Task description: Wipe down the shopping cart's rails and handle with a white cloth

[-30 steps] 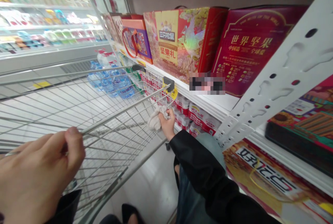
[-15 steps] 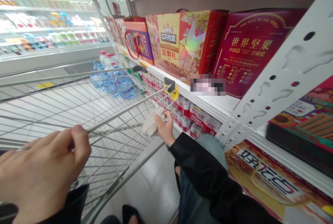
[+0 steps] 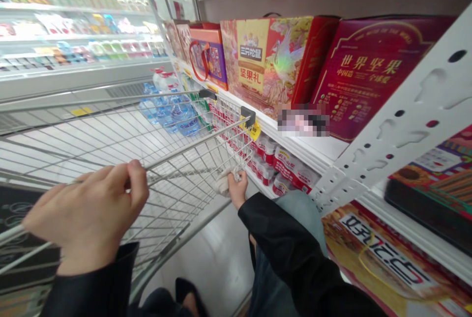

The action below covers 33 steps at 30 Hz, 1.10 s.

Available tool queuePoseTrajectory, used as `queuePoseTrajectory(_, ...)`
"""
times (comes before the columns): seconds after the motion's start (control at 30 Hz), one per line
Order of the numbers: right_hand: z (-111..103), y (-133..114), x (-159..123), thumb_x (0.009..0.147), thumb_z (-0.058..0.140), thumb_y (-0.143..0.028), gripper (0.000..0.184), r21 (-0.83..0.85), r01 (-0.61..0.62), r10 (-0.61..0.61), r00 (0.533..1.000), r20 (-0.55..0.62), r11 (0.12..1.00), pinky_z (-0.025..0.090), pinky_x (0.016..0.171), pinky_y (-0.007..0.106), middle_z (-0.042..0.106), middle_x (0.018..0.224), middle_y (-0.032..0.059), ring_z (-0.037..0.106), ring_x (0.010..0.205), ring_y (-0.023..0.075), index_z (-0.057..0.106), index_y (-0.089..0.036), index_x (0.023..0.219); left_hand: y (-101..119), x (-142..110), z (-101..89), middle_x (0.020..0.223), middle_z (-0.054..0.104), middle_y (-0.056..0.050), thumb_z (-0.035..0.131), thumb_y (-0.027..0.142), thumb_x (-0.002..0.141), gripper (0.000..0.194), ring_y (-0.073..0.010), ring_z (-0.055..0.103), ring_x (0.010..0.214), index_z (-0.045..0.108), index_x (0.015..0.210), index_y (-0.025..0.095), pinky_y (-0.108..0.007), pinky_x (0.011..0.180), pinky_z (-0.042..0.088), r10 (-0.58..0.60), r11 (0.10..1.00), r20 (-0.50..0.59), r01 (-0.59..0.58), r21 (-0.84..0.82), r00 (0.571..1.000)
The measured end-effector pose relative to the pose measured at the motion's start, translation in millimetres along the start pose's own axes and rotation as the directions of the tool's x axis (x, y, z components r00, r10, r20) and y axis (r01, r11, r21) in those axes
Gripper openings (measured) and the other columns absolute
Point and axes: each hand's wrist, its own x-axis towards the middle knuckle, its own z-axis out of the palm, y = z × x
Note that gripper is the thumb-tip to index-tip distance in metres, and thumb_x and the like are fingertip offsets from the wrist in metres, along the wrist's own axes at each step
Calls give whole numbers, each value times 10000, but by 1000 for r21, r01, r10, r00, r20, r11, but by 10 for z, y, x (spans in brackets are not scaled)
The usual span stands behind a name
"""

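My left hand (image 3: 86, 214) is closed around the top rail of a wire shopping cart (image 3: 162, 159), with the fingers curled over the metal. My right hand (image 3: 238, 188) grips a crumpled white cloth (image 3: 224, 182) at the cart's far corner, close to the wire side. A pale blue fabric item (image 3: 298, 214) hangs below my right sleeve, and it is unclear what it is. Just past my right hand are shrink-wrapped packs of red-and-white cans (image 3: 283, 167) on a low shelf.
Gift boxes of nuts (image 3: 269, 61) and a maroon box (image 3: 372, 73) stand on the white shelf (image 3: 295, 145) at right, beside a perforated white upright (image 3: 391, 145). Bottled water (image 3: 173, 113) sits ahead. A refrigerated case (image 3: 73, 27) runs along the left, above a shiny floor (image 3: 206, 253).
My left hand has shifted right and up in the picture along with the cart rail. The white cloth now shows less, bunched closer under my right hand.
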Motion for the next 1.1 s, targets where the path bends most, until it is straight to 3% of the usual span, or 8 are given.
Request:
queuePoseTrajectory(0.1, 84, -184, -62, 787, 639, -450, 270, 20, 9, -10, 999, 31, 1000, 464, 688, 282, 502, 704, -67, 486, 715, 143, 442, -267, 815, 61, -8, -44, 612, 425, 13, 641, 371, 841, 311, -154, 182, 608, 458, 649, 208, -305, 686, 142, 47, 976, -18, -42, 215, 999)
queuePoseTrajectory(0.27, 257, -777, -203, 810, 710, -459, 302, 106, 131, -146, 977, 153, 986, 500, 779, 297, 576, 799, -39, 550, 799, 155, 500, -252, 871, 79, -32, -91, 641, 524, 8, 637, 353, 869, 289, -160, 235, 613, 479, 672, 213, -301, 674, 171, 93, 958, -4, -89, 271, 996)
queuePoseTrajectory(0.37, 345, -924, -296, 824, 718, -444, 296, 166, 235, -270, 934, 233, 958, 514, 798, 310, 625, 873, -10, 576, 832, 161, 503, -253, 894, 91, -47, -110, 650, 570, 2, 620, 347, 910, 295, -162, 286, 604, 501, 676, 212, -311, 660, 176, 152, 943, -9, -142, 300, 988)
queuePoseTrajectory(0.63, 118, -180, -557, 762, 652, -420, 267, -18, 44, -41, 988, 149, 999, 438, 639, 278, 508, 666, -75, 474, 649, 135, 432, -271, 791, 150, -45, -97, 665, 632, -42, 525, 384, 1007, 380, -201, 469, 635, 548, 664, 221, -360, 670, 196, 128, 956, -2, -123, 268, 992)
queuePoseTrajectory(0.73, 58, -104, -658, 759, 643, -447, 283, -48, 12, -7, 994, 113, 999, 417, 633, 278, 493, 652, -78, 463, 658, 138, 419, -275, 774, 172, -36, -80, 648, 627, -62, 502, 392, 1019, 420, -209, 498, 636, 534, 637, 222, -379, 675, 198, 91, 976, -17, -86, 199, 996)
queuePoseTrajectory(0.9, 273, -734, -656, 830, 673, -489, 302, -16, 77, -75, 992, 105, 997, 470, 737, 299, 547, 763, -39, 518, 763, 156, 486, -252, 853, 182, -49, -79, 656, 646, -70, 442, 375, 1050, 445, -203, 525, 640, 555, 650, 213, -384, 665, 231, 135, 964, -26, -125, 237, 991)
queuePoseTrajectory(1.0, 485, -1309, -587, 876, 707, -467, 305, 130, 283, -299, 946, 122, 950, 491, 802, 306, 567, 836, -22, 548, 811, 154, 497, -249, 899, 188, -62, -94, 681, 672, -81, 411, 372, 1063, 460, -217, 567, 666, 598, 674, 211, -389, 676, 256, 139, 958, -9, -132, 256, 990)
queuePoseTrajectory(1.1, 603, -1517, -544, 881, 692, -445, 287, 203, 379, -405, 908, 104, 903, 503, 833, 314, 579, 869, -10, 564, 837, 157, 477, -255, 894, 194, -75, -124, 714, 694, -104, 383, 387, 1073, 487, -248, 609, 705, 630, 694, 207, -398, 694, 269, 108, 969, 28, -111, 222, 994)
